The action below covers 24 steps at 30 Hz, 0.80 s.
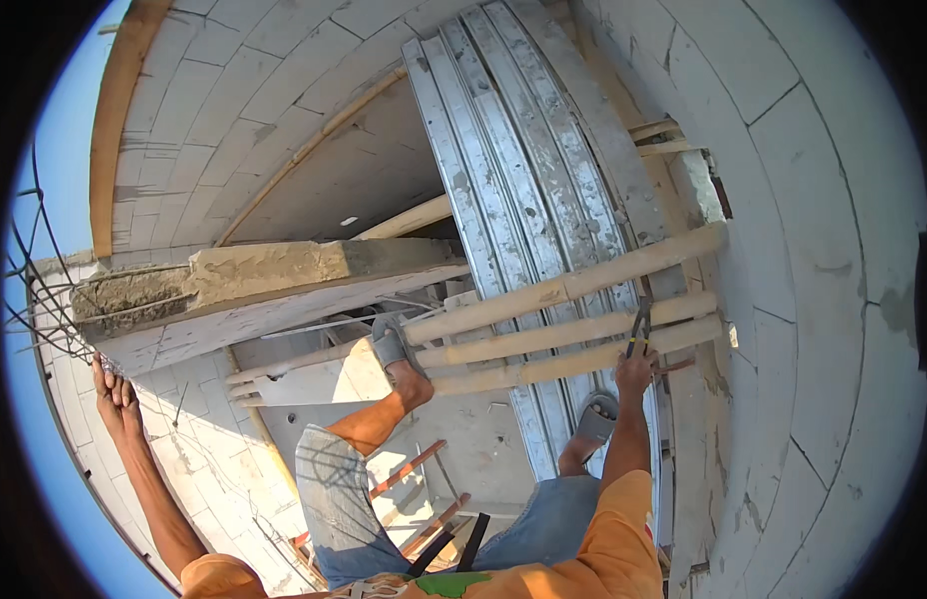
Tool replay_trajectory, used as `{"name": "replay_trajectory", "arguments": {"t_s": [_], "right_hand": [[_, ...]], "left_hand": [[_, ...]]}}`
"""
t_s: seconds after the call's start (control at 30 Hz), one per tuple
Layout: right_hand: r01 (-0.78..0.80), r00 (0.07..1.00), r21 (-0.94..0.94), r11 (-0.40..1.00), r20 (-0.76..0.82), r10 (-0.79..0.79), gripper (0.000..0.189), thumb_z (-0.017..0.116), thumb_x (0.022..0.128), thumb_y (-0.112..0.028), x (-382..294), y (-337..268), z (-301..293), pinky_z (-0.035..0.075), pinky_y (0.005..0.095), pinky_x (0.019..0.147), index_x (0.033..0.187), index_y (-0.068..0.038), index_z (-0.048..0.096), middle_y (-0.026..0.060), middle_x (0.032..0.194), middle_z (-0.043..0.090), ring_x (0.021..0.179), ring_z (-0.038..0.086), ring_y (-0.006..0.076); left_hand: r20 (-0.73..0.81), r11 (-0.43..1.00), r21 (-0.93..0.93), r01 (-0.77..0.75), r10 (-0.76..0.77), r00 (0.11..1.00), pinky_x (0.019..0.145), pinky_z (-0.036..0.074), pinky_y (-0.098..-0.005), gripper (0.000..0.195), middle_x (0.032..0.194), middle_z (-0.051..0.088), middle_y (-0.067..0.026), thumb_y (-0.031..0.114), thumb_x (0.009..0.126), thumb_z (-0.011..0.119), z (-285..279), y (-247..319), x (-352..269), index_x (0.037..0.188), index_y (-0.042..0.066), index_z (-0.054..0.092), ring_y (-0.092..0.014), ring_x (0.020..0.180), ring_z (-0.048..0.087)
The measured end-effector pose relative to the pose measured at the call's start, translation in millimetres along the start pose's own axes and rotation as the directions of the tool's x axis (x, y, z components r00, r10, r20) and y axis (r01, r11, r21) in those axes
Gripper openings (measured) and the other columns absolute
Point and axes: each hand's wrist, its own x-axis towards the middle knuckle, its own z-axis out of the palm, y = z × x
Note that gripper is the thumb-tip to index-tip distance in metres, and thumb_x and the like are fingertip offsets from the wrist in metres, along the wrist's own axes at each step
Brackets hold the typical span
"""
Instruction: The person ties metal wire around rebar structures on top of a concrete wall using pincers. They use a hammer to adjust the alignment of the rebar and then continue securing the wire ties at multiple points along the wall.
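Observation:
My right hand point(637, 367) is closed around the handles of a pair of pliers or pincers point(640, 326), whose head points away from me beside the right ends of the bamboo poles point(568, 288). At the far left, my left hand point(118, 393) reaches up to the lower end of a tangle of dark steel bars and wire point(56, 314); its fingers are curled, and whether they grip a wire cannot be told. The bars stick out by the end of a rough concrete beam point(134, 299).
My sandalled feet rest on the bamboo poles and on ribbed metal decking sheets point(508, 172). Open gaps show a lower level with a reddish ladder-like frame point(407, 470). Block walls point(800, 187) rise at the right and beyond. A wooden plank point(119, 127) stands at the upper left.

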Motion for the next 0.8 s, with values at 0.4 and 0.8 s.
{"name": "replay_trajectory", "arguments": {"t_s": [0.4,0.8], "right_hand": [[-0.329,0.944,0.545,0.771,0.194,0.266,0.042,0.058,0.085,-0.012,3.1,-1.6,-45.6,0.054,0.0366,0.067,0.124,-0.003,0.043,0.0163,0.097,0.054,0.081,0.062,0.0265],[-0.071,0.39,0.898,0.434,0.425,-0.817,0.033,0.048,0.076,0.007,-296.9,-463.0,-311.0,0.056,0.0406,0.083,0.108,0.001,0.045,0.016,0.116,0.053,0.103,0.062,0.0273]], "left_hand": [[-0.277,0.994,-0.026,0.103,-0.106,0.955,0.037,0.028,-0.0187,0.026,0.061,0.051,0.0021,0.022,0.096,0.058,99.8,-20.3,-56.1,0.117,0.007,0.056,-0.002,0.041,0.034],[-0.217,0.984,0.089,0.158,-0.135,0.967,0.04,0.027,-0.0179,0.03,0.062,0.051,0.0037,0.02,0.093,0.062,70.9,-2.4,-49.4,0.114,-0.002,0.062,-0.001,0.051,0.043]]}}
